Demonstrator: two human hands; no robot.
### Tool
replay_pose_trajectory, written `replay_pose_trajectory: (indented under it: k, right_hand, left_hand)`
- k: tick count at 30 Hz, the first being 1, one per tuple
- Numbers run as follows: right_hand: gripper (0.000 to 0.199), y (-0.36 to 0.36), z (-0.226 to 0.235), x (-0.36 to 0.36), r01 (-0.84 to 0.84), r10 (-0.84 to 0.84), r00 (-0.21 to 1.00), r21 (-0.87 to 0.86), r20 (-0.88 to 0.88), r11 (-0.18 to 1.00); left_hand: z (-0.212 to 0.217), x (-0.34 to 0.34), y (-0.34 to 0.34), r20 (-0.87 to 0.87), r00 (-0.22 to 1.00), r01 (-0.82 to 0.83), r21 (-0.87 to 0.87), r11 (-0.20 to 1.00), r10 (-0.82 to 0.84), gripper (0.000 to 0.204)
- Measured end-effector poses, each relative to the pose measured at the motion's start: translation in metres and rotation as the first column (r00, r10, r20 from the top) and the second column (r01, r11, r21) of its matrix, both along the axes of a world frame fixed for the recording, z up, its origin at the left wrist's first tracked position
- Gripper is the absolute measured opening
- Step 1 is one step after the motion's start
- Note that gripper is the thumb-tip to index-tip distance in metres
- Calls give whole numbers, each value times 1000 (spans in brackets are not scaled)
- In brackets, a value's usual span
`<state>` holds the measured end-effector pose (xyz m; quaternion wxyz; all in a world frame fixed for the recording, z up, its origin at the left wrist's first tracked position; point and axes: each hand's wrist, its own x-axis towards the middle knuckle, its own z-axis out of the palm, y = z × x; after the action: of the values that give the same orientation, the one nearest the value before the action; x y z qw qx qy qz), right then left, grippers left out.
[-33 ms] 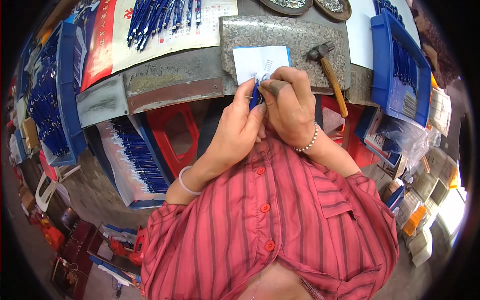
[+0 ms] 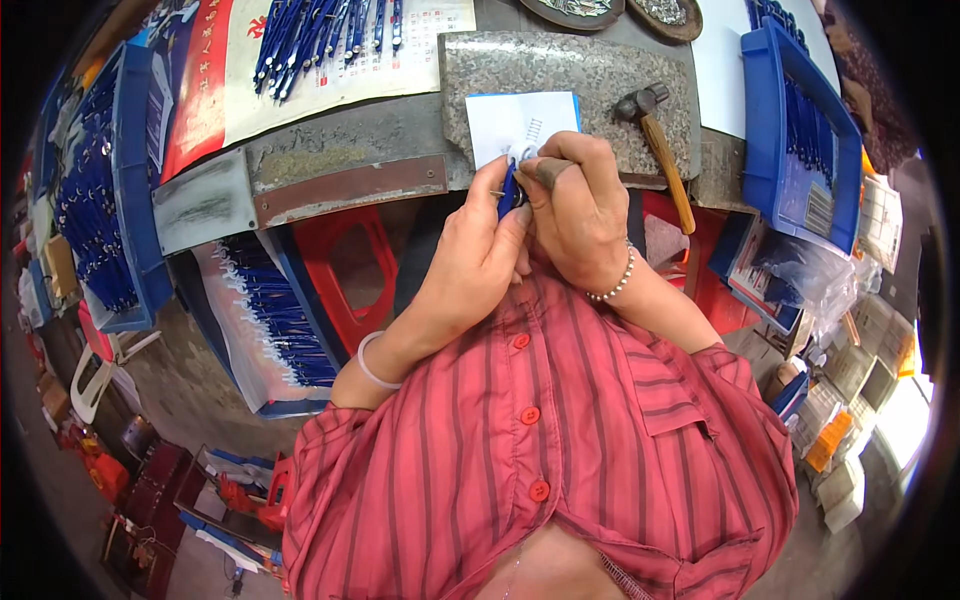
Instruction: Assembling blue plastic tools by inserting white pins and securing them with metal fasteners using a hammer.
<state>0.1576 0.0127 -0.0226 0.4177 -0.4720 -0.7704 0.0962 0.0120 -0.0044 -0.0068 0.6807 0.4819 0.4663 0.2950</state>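
Observation:
My left hand (image 2: pixel 470 245) is closed, with thumb and index finger pinching a slim blue piece with metal parts (image 2: pixel 508 190), held over the near edge of the bench. Against its upper end, my right hand (image 2: pixel 590 210) is closed in a pinch; the fingers cover whatever they hold. A dark band wraps one right finger. Just beyond the fingertips lies a white sheet on a blue backing (image 2: pixel 500 118), with a small ladder-like dark mark on it. A hammer with a wooden handle (image 2: pixel 662 155) rests to the right on a speckled stone slab (image 2: pixel 560 62).
Slim blue pieces (image 2: pixel 320 40) lie on a calendar sheet at the far left. Blue trays of similar pieces stand left (image 2: pixel 145 200) and right (image 2: pixel 845 190), and another blue tray (image 2: pixel 325 375) sits below the bench. Two dishes (image 2: pixel 575 18) of small metal parts stand at the back.

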Motion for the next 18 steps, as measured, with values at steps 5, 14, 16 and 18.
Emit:
replay_pose_trajectory:
  k: [5, 14, 16, 18]
  right_hand:
    - [22, 1, 11, 5, -70, 9, 971, -245, -241, 967]
    - [37, -1, 27, 23, -606, -313, 594, -669, -741, 430]
    - [37, -4, 22, 21, -576, -278, 617, -663, -736, 478]
    - [37, -5, 22, 18, -548, -270, 628, -661, -730, 513]
  left_hand:
    - [-2, -3, -3, 23, 1000, -18, 41, 999, 17, 44]
    - [7, -3, -6, 251, 966, 85, -95, 992, -59, 45]
    - [8, -2, -8, 236, 970, 83, -82, 993, -62, 44]
    - [8, -1, -8, 220, 973, 80, -67, 995, -63, 44]
